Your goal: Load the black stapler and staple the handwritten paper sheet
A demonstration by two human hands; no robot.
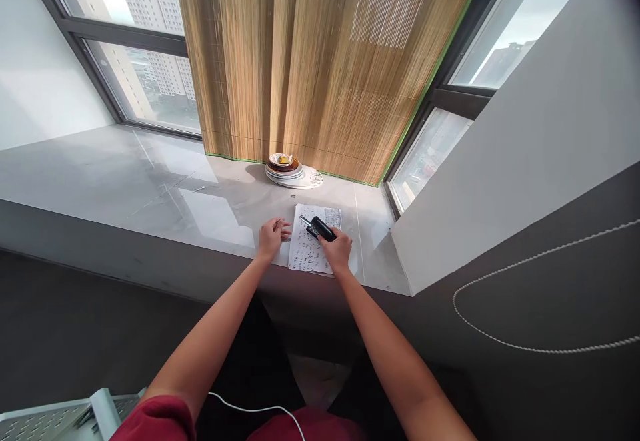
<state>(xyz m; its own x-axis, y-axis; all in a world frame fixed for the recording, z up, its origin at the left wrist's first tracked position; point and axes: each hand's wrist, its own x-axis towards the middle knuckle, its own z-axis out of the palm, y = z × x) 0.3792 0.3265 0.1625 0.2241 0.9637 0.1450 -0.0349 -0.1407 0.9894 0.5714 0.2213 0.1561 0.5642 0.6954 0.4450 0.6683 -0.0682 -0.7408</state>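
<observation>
The right grip (336,249) clasps a black stapler (323,229), seemingly unfolded, not yet closed; written paper (303,252) lies beneath that grip. Alongside, the left grip (273,236) curls, contents unclear.

The tool (324,229) is black, the paper (303,254) white with dark handwriting, the blind (300,61) striped tan with green edging, the sleeve (156,421) dark red.

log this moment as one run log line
right hand: holding black stapler-like tool over written paper | left hand: beside paper, grip unclear | beyond paper: stacked plates
</observation>
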